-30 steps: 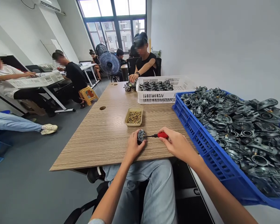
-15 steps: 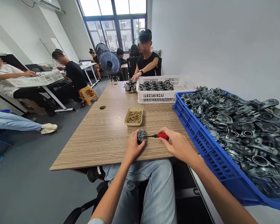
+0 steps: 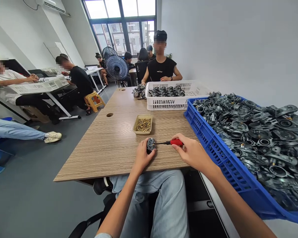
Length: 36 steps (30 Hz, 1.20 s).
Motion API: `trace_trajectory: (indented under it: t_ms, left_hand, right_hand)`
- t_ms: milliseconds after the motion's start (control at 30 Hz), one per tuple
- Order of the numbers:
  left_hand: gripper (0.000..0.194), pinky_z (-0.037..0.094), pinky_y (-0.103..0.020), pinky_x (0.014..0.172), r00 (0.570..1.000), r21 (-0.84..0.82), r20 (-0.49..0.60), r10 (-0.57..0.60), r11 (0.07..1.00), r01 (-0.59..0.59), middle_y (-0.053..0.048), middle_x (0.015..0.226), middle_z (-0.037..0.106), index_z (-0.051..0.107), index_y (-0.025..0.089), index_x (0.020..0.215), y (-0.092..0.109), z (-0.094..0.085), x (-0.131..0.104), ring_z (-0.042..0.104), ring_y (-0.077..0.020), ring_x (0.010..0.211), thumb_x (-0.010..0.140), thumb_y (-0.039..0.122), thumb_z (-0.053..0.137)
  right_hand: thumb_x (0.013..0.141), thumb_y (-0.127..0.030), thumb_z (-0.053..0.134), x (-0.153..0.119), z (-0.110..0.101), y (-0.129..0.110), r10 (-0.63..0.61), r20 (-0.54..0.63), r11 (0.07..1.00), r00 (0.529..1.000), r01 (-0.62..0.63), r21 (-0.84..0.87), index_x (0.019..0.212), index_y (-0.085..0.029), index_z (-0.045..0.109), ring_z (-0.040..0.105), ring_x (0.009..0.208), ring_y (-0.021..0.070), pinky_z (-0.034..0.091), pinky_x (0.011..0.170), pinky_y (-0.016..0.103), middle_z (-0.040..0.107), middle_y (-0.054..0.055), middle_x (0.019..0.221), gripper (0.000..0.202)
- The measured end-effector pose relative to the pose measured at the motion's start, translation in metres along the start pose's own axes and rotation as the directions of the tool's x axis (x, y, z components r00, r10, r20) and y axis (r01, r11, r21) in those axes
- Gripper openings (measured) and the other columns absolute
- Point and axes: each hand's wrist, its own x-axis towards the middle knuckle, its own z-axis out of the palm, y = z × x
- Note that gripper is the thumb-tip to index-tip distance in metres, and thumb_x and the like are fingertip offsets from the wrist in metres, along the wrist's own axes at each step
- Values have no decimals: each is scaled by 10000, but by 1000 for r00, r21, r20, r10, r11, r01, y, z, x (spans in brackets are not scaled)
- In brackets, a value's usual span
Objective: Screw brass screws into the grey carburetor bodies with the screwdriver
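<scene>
- Tan tray (image 3: 142,133) of brass-coloured pieces (image 3: 144,125): on the table (image 3: 96,148), back from its near edge.
- Left hand (image 3: 143,155): fingers and thumb curled around a round metal part (image 3: 151,143), near the table's near edge.
- Screwdriver (image 3: 175,142): tip at the part's right side.
- Right hand (image 3: 193,152): fingertips and thumb pinched on the red handle, towards the table's near right corner.
- Blue crate (image 3: 215,150): along the table's right edge, heaped with dark metal castings (image 3: 260,135).

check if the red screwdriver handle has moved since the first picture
Yes, slightly: judged against the tan tray, the red screwdriver handle in the right hand now sits a little farther to the right.
</scene>
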Motion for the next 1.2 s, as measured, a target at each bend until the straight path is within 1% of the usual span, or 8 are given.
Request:
trace_trajectory:
  t_ms: [100,333,533,833,1200]
  left_hand:
    - [590,461,-507,1185,1000,1,-1,-1,1000,1,-123,1403,633,501,250,1494,-1,0,0,592,-309,1341,943,309,705]
    - [592,472,-504,1169,1000,0,-2,-7,1000,7,-118,1382,646,512,257,1491,-1,0,0,607,-309,1318,938,316,711]
    - [592,476,-509,1166,1000,7,-9,-5,1000,5,-122,1379,644,510,254,1490,-1,1,0,606,-314,1317,938,316,714]
    - [589,467,-510,1170,1000,12,3,-6,1000,6,-131,1399,638,502,227,1483,-1,1,0,593,-316,1325,940,311,713]
    - [591,467,-500,1172,1000,-1,-2,-4,1000,4,-121,1407,636,501,248,1495,-2,1,-1,593,-310,1331,946,311,711]
  right_hand:
    - [1057,-358,575,0,-1,2,5,-19,1000,1000,-5,14,1145,-294,607,690,765,194,427,701,294,779,-2,997,114]
    - [1061,-342,572,1,7,1,-15,21,1000,1000,15,2,1140,-294,596,673,771,185,410,704,292,771,-10,1021,96]
    - [1065,-357,574,1,7,0,-3,24,1000,1000,3,-26,1160,-298,600,671,746,182,391,685,288,775,-12,1006,116]
    - [1065,-339,570,2,8,2,-2,39,1000,999,1,22,1140,-295,586,671,789,185,407,723,293,772,-12,1056,89]
    - [1063,-331,582,2,8,3,3,48,1000,999,-4,20,1138,-300,587,686,819,186,415,734,294,778,-22,1080,81]
